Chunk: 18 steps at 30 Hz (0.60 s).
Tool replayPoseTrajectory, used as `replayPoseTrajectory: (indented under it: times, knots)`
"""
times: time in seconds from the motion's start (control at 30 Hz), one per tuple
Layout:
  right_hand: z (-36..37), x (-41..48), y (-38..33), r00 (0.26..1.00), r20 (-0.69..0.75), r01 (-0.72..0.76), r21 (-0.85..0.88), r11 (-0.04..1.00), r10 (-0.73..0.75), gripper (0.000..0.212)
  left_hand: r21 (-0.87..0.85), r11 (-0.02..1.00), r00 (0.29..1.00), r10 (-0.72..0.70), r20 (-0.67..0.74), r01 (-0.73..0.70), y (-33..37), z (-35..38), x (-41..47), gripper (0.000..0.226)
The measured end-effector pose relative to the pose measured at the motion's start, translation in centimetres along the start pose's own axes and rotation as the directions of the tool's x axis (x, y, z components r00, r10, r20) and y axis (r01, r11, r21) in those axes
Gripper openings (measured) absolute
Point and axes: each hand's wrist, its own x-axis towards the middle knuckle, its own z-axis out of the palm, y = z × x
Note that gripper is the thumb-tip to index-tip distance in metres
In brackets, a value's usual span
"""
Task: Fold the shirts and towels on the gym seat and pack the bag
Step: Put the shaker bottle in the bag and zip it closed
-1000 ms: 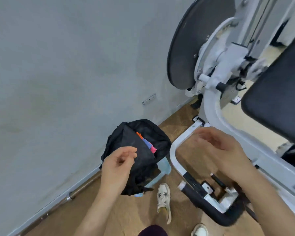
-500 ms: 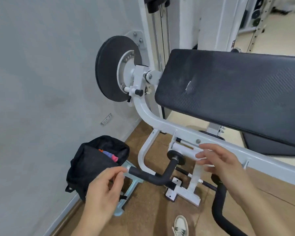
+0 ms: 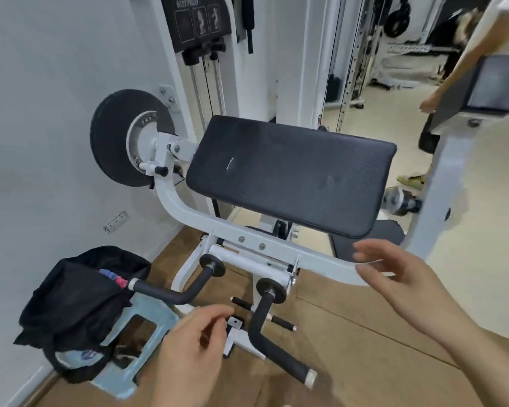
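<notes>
Bag (image 3: pixel 80 306) sits slumped at lower left of the frame, mouth gaping, coloured cloth (image 3: pixel 115 278) inside. Soft and light, I judge; I'd grip its rim. My left hand (image 3: pixel 191 345) hangs loosely curled, my right hand (image 3: pixel 394 280) spread, both holding nothing.

Bag (image 3: pixel 77 306) contents mostly hidden; bystander (image 3: pixel 487 33) blurred.

Head view, angled down, close over pad (image 3: pixel 288 174), edges blurred
</notes>
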Motion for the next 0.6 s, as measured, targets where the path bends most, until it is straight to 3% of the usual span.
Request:
replayPoseTrajectory:
  times: [0.13,0.27,0.4,0.5,0.6]
  knots:
    - [-5.9,0.5,-0.1,0.959,0.014,0.270,-0.339,0.901,-0.282,0.036,0.086,0.982,0.985,0.172,-0.009,-0.171,5.2,1.7,0.1,0.041]
    - [-12.0,2.4,1.3,0.904,0.028,0.395,-0.431,0.811,-0.426,0.044,0.157,0.923,0.931,0.362,-0.048,-0.351,11.7,6.4,1.1,0.038]
    - [-19.8,5.4,5.2,0.907,-0.078,0.389,-0.230,0.892,-0.415,0.042,0.239,0.866,0.889,0.458,-0.022,-0.440,19.9,16.5,1.9,0.035]
    - [-26.4,8.2,9.6,0.929,-0.117,0.346,-0.061,0.936,-0.351,0.051,0.192,0.882,0.898,0.440,-0.003,-0.431,26.3,26.2,2.7,0.027]
    - [-31.7,11.1,13.0,0.982,-0.049,0.189,0.141,0.972,-0.184,0.059,0.088,0.941,0.945,0.325,0.038,-0.327,31.7,33.5,4.2,0.026]
